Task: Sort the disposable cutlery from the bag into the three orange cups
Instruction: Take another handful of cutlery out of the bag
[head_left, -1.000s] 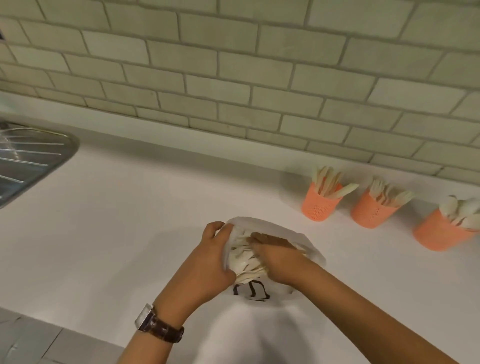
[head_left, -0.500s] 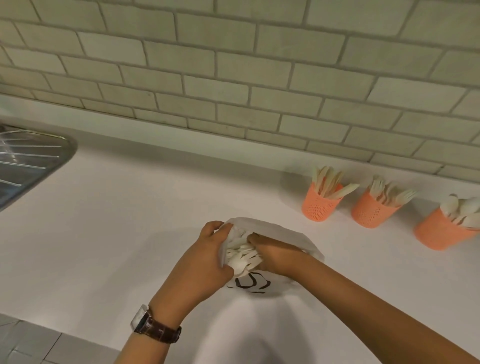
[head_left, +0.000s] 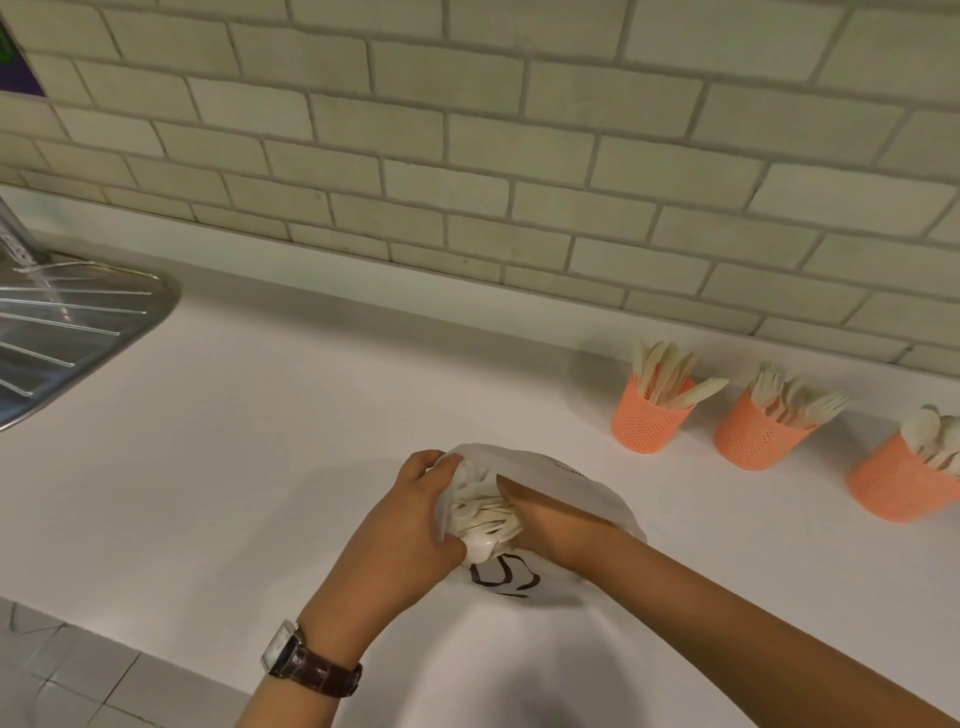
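A white plastic bag (head_left: 566, 480) with a black mark lies on the white counter, its mouth facing me. My left hand (head_left: 410, 525) grips the left edge of the bag's mouth and holds it wide. My right hand (head_left: 550, 525) is inside the bag, fingers curled among the pale cutlery (head_left: 480, 514); what it holds is hidden. Three orange mesh cups stand at the right: the left cup (head_left: 647, 423) with knives, the middle cup (head_left: 753, 439) with forks, the right cup (head_left: 896, 486) with spoons.
A steel sink drainer (head_left: 67, 332) sits at the far left. A tiled wall (head_left: 467, 156) runs behind the counter (head_left: 260, 441). The counter's front edge (head_left: 130, 644) is at the lower left, with floor tiles below.
My right hand has shifted a little deeper among the cutlery and the bag has crumpled slightly. My left hand keeps its grip on the bag's edge.
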